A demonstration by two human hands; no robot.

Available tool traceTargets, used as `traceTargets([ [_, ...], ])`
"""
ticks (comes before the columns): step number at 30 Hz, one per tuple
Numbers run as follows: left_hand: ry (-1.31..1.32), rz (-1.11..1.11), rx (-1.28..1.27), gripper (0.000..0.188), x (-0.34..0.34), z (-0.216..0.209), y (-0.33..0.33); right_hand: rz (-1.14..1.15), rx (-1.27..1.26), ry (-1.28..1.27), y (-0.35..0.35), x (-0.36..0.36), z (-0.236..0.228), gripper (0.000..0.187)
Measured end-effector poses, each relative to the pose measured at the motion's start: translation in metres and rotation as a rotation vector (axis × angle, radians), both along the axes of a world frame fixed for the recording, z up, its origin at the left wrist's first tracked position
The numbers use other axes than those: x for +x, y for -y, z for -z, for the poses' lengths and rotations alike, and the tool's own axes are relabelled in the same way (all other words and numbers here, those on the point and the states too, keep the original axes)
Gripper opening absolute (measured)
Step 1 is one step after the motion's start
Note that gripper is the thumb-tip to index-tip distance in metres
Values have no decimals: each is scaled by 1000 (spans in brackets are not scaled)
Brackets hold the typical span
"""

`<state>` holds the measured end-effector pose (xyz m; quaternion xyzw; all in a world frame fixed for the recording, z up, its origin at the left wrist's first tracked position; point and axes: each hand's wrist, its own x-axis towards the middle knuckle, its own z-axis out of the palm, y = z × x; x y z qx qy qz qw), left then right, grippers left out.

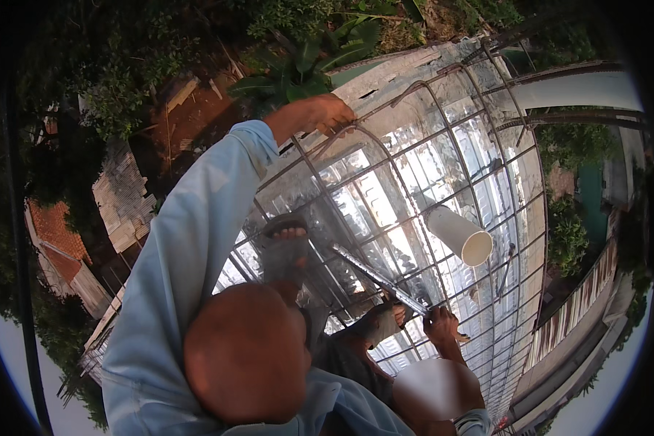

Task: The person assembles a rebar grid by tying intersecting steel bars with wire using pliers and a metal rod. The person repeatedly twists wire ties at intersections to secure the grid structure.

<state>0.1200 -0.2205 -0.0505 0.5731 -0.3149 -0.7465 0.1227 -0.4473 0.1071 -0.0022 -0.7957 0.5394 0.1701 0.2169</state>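
Observation:
My left hand (pixel 332 115), at the end of a light blue sleeve, reaches to the far edge of a steel rebar grid (pixel 349 180). Its fingers are curled around a bar there, beside a bent rebar end. Lower right, my right hand (pixel 442 325) is closed around the near end of a long silver metal bar (pixel 376 275). The bar slants away to the left over the grid, and its exact kind is unclear. A small tan piece sticks out by the right hand. A wide white plastic pipe (pixel 458 234) stands up through the grid between the hands.
Shiny metal decking (pixel 414 185) lies under the rebar. My feet rest on the grid, one in a dark sandal (pixel 285 224). Curved rebar (pixel 574 120) juts out at the right. Beyond the deck's far edge the ground drops to trees and tiled roofs (pixel 57 236).

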Motion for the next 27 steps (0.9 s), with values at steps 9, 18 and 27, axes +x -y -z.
traceTargets([
  [9,-128,-232,107,32,-13,13,-7,-19,118,-33,7,2,2,19],
  [18,116,-92,-122,34,-15,-4,-16,-200,21,26,19,13,-6,6],
  [27,350,377,-467,38,23,-28,-55,-228,34,-110,15,11,-2,7],
])
